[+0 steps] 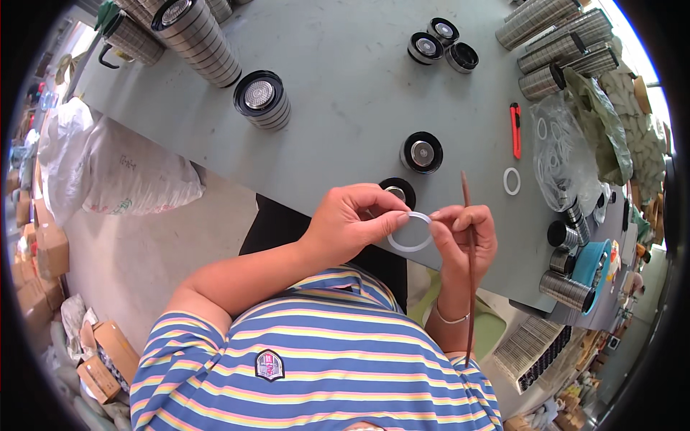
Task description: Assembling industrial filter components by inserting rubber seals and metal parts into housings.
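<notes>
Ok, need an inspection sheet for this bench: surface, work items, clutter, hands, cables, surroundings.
Surface: grey tabletop, a few faint marks.
Work items: translucent ring, thin brown stick, round black-rimmed parts, some stacked.
Clutter: red cutter, loose white ring, clear plastic bag, all toward the right.
Hands: left hand pinches the translucent ring; right hand pinches it too and holds the stick.
Cables: nothing seen.
Surroundings: white sack at left, cardboard boxes lower left.

Blue short-sleeved shirt (323,352) striped white, yellow and pink; shield-shaped chest badge (269,365), dark-edged; silver bangle (451,321) on right wrist (451,298).
</notes>
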Demonstrator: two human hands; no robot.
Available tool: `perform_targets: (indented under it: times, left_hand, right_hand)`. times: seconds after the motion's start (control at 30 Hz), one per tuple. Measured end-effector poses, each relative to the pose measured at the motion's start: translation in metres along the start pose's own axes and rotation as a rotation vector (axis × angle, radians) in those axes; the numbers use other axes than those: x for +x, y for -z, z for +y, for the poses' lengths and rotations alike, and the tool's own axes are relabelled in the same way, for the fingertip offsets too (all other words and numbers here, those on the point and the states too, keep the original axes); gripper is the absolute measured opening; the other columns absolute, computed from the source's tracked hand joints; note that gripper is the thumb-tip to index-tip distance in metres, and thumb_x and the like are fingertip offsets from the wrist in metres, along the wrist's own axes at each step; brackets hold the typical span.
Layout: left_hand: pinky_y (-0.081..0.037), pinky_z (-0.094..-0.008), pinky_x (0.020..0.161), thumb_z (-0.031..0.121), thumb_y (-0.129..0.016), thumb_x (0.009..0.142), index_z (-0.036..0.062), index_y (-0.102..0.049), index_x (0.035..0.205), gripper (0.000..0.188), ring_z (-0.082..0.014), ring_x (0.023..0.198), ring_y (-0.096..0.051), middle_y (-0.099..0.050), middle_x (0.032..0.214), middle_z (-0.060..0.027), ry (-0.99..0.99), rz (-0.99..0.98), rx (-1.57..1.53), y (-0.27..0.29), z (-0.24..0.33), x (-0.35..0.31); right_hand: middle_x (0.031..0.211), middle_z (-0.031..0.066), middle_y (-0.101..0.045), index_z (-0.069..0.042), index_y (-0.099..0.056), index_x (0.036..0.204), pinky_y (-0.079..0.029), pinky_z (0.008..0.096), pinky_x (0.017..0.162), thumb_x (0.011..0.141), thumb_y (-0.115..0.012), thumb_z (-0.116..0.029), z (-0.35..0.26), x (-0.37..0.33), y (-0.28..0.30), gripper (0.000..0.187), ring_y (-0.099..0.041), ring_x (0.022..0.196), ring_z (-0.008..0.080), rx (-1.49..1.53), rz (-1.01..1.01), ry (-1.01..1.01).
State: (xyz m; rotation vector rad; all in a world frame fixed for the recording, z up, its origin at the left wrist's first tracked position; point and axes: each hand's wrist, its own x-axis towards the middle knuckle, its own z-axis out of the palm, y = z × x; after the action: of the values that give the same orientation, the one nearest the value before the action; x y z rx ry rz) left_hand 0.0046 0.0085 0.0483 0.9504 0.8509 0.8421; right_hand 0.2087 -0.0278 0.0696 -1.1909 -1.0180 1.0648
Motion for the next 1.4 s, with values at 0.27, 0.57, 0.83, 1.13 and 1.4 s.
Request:
perform_targets:
  times: [0.27,0.57,0.83,1.13,1.4]
  left_hand:
    - [-0.056,-0.026,0.075,-0.001,-0.074,0.094,0.0037,-0.081,0.107,0.015,-0.0122,0.088,-0.069,-0.072,0.099,-0.005,-0.321,-0.01,0.165,0.01,-0.006,0.014]
    - [-0.058,-0.0413,0.089,0.01,-0.085,0.074,0.0133,-0.079,0.099,0.025,-0.0308,0.106,-0.067,-0.07,0.107,-0.0048,-0.694,-0.043,0.934,0.037,-0.026,0.018]
    - [-0.046,-0.0487,0.111,0.033,-0.086,0.081,0.0087,-0.07,0.124,0.052,-0.0374,0.132,-0.054,-0.058,0.135,-0.0141,-0.667,0.06,1.096,0.023,-0.031,0.017]
    - [-0.048,-0.0486,0.108,0.036,-0.087,0.081,0.0054,-0.066,0.127,0.059,-0.0371,0.129,-0.056,-0.059,0.13,-0.0134,-0.669,0.102,1.147,0.018,-0.043,0.017]
    - [-0.047,-0.0488,0.109,0.035,-0.087,0.08,0.004,-0.066,0.126,0.06,-0.0375,0.129,-0.057,-0.06,0.128,-0.015,-0.695,0.101,1.101,0.021,-0.051,0.02]
  right_hand:
    - [0.092,0.0106,-0.076,-0.008,-0.055,0.091,-0.055,0.0329,0.084,0.083,-0.081,0.012,0.018,0.015,0.007,0.034,-0.07,0.086,0.0218,-0.298,-0.102,0.339]
    - [0.093,0.0048,-0.078,-0.006,-0.066,0.084,-0.054,0.0376,0.086,0.081,-0.084,0.002,0.043,0.032,0.023,0.02,-0.067,0.094,0.0255,-0.715,-0.466,0.661]
    - [0.096,0.0106,-0.072,0.002,-0.074,0.119,-0.049,0.0277,0.07,0.104,-0.067,-0.015,0.031,0.037,0.031,0.024,-0.064,0.082,0.0143,-0.334,-0.336,0.299]
    - [0.082,0.0112,-0.066,0.0,-0.071,0.096,-0.049,0.0341,0.061,0.099,-0.072,-0.008,0.029,0.039,0.02,0.009,-0.061,0.067,0.0264,-0.737,-0.421,0.357]
    - [0.085,0.0109,-0.07,0.001,-0.073,0.096,-0.052,0.0324,0.065,0.1,-0.071,-0.005,0.036,0.029,-0.002,0.008,-0.065,0.073,0.0213,-0.502,-0.57,0.283]
